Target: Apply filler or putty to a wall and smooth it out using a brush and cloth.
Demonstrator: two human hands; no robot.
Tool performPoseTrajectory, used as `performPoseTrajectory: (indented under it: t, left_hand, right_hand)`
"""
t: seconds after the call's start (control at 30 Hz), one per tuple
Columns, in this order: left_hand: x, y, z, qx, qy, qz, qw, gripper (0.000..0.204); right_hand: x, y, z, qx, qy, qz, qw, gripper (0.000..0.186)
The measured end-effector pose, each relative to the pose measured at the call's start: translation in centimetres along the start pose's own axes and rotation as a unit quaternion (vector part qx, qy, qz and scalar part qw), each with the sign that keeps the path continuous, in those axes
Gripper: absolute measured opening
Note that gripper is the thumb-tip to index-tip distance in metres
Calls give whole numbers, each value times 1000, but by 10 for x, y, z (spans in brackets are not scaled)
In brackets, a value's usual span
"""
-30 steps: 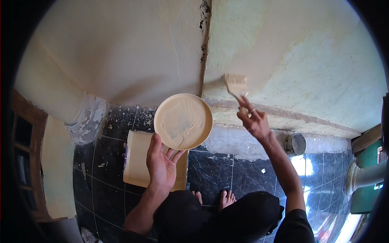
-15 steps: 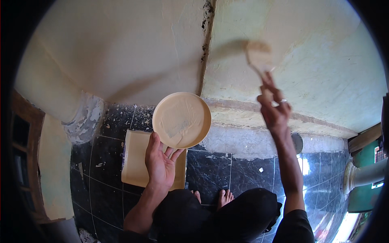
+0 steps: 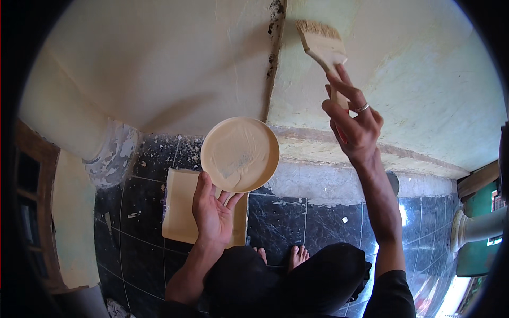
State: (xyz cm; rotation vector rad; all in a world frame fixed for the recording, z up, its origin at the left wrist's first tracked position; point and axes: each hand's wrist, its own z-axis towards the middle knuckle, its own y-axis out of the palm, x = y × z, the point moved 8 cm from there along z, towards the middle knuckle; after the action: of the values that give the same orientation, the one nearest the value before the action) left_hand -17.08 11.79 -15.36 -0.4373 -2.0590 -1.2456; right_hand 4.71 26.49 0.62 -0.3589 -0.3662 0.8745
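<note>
My left hand (image 3: pixel 214 212) grips a round cream plate (image 3: pixel 239 153) from below, thumb at its rim; smeared cream paint covers the plate. My right hand (image 3: pixel 355 114) is closed around the handle of a wide paintbrush (image 3: pixel 323 45) with pale, paint-coated bristles, raised at the wall (image 3: pixel 403 63) just right of a dark, crumbling vertical seam (image 3: pixel 272 63). Whether the bristles touch the wall I cannot tell. Below the plate, a rectangular tray (image 3: pixel 177 206) with cream paint rests on the dark tiles, partly hidden by my left hand.
Black floor tiles (image 3: pixel 275 228) meet a rough grey strip and ledge along the wall. At left are a wooden-framed window (image 3: pixel 34 201) and a peeling pillar base (image 3: pixel 108 159). A grey column (image 3: pixel 477 228) is at right. A dark container (image 3: pixel 393 184) sits behind my right forearm.
My right hand has moved the brush upward; after swinging right, the bristles now sit farther left, near the seam. My left hand and the plate have barely shifted.
</note>
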Motion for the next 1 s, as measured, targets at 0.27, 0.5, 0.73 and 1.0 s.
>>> performPoseTrajectory:
  t: [0.27,0.5,0.73,1.0]
  left_hand:
    - [18,-7,-6,42,48,2,998,44]
    - [31,-14,-4,48,93,-12,994,45]
    - [34,-14,-1,48,93,-39,994,47]
    - [33,-3,-4,48,82,-66,993,49]
  right_hand:
    - [-32,94,-69,-236,119,174,948,15]
    - [-5,24,26,-94,15,54,994,17]
    - [-69,68,-26,-150,-70,-45,985,12]
    - [-8,57,19,-154,149,169,962,21]
